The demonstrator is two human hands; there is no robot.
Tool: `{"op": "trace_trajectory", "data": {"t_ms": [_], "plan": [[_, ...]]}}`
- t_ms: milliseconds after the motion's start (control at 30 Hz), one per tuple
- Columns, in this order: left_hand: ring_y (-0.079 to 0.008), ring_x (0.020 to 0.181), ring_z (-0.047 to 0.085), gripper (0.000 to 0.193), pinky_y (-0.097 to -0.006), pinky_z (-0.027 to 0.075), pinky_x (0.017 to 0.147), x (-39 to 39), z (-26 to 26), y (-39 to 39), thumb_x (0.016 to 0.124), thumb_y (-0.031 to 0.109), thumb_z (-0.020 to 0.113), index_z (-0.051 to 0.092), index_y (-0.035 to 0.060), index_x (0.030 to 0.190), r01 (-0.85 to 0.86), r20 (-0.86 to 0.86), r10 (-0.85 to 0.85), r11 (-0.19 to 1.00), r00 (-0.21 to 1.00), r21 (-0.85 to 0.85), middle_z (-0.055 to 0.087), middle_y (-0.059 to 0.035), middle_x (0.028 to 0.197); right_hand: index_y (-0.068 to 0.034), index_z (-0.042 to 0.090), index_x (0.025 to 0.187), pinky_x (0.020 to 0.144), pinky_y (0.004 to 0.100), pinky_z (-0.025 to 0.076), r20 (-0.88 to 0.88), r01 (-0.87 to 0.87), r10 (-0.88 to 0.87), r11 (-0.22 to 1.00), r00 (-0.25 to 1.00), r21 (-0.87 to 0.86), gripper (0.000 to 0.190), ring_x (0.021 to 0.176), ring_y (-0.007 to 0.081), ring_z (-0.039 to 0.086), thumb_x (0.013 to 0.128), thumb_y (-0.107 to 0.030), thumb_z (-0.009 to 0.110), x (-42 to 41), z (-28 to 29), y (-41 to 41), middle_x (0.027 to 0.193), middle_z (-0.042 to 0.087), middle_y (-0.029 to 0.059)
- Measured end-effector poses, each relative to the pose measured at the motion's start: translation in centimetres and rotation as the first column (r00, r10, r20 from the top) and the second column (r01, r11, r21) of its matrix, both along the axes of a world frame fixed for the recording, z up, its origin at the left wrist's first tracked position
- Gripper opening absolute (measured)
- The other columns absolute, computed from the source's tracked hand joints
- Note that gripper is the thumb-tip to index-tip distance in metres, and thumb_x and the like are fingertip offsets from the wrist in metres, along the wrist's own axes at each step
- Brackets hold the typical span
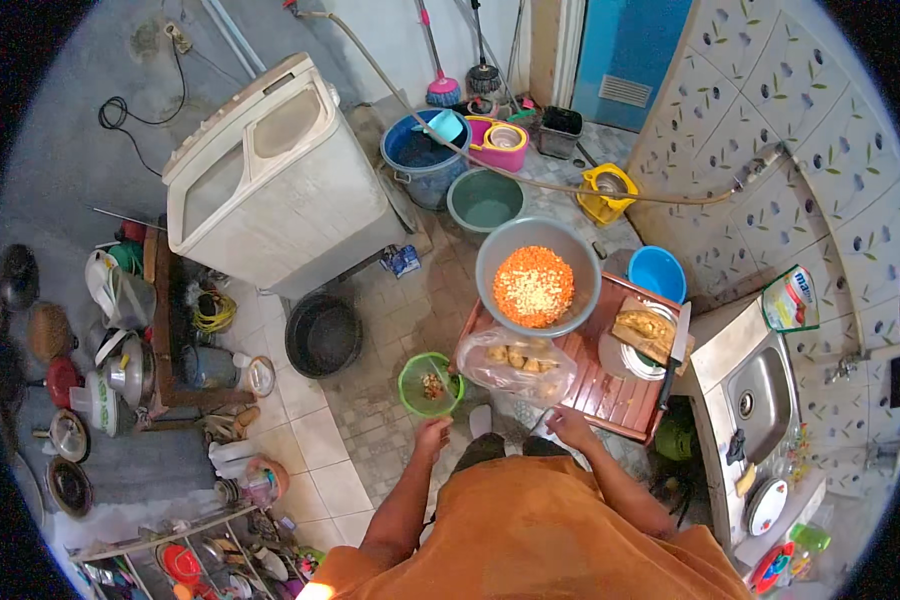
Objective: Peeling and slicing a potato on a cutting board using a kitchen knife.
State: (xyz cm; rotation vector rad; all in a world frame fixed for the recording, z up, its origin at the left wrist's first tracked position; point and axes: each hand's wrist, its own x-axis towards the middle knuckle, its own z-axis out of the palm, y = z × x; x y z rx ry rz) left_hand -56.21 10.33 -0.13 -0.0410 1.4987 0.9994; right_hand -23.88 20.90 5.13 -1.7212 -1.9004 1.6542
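Observation:
My left hand grips the near rim of a green-rimmed plastic basin with small scraps in it. My right hand is at the near edge of a low reddish-brown wooden table; its fingers are bent, and whether they hold anything is unclear. On the table, a clear plastic bag of pale brown chunks lies beside a large grey basin of diced orange and pale pieces. To the right, a wooden cutting board rests over a round container, with a knife along its side.
A black tub stands on the floor at left, below a washing machine. Water-filled blue and grey-green tubs stand ahead. A hose crosses above them. A blue bucket and a steel sink are at right.

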Motion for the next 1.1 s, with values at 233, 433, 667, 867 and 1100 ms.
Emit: {"op": "trace_trajectory", "data": {"t_ms": [233,433,667,867,1100], "plan": [[-0.0138,0.05,0.051,0.01,-0.0277,0.043,0.044,-7.4,-6.8,-1.4,0.077,0.014,0.068,0.06,0.0085,0.078,-0.142,-0.273,0.097,0.978,0.957,-0.15,0.054,-0.001,0.064,-0.001,0.065,0.08,0.067,0.0349,0.052,0.149,0.06,-0.057,0.998,0.987,-0.012,0.026,0.069,0.0236,0.067,0.08,-0.027,0.062,0.4,-2.5,-3.6,0.072,0.067,0.0139],[-0.017,0.058,0.056,0.015,-0.0339,0.049,0.045,-10.2,-10.3,1.2,0.076,0.019,0.069,0.062,0.0079,0.082,0.034,-0.423,-0.058,0.997,0.904,-0.064,0.06,-0.0039,0.072,-0.001,0.067,0.075,0.066,0.036,0.051,0.304,0.172,-0.162,0.985,0.939,-0.005,0.028,0.067,0.024,0.066,0.08,-0.027,0.059,2.4,-3.5,-5.8,0.071,0.068,0.0126],[-0.0288,0.082,0.061,0.028,-0.0417,0.052,0.061,-7.7,-8.5,5.0,0.084,0.025,0.055,0.058,0.0048,0.102,0.517,-0.448,-0.662,0.75,0.601,-0.413,0.062,-0.0151,0.09,-0.004,0.069,0.074,0.064,0.0358,0.051,0.23,0.514,-0.495,0.858,0.838,-0.026,0.024,0.064,0.0248,0.065,0.077,-0.025,0.058,3.6,-1.9,-8.2,0.069,0.067,0.0122],[-0.0209,0.069,0.064,0.019,-0.0347,0.05,0.062,-9.2,-14.5,5.8,0.073,0.019,0.064,0.069,0.0015,0.077,0.354,-0.585,-0.314,0.934,0.748,-0.049,0.067,-0.0132,0.074,-0.004,0.069,0.068,0.061,0.035,0.051,0.282,0.371,-0.363,0.928,0.888,0.025,0.021,0.062,0.0249,0.065,0.073,-0.021,0.057,5.3,-4.1,-8.5,0.067,0.066,0.0132],[-0.0264,0.078,0.058,0.014,-0.0347,0.047,0.072,1.4,1.9,11.2,0.068,0.0,0.059,0.058,0.0006,0.082,0.317,-0.962,-0.099,0.948,0.256,-0.013,0.056,-0.0112,0.078,-0.001,0.058,0.089,0.071,0.042,0.048,0.34,0.687,-0.815,0.58,0.47,0.439,0.023,0.079,0.0381,0.061,0.082,-0.023,0.057,11.9,-6.5,-7.5,0.083,0.062,0.0225]]}}
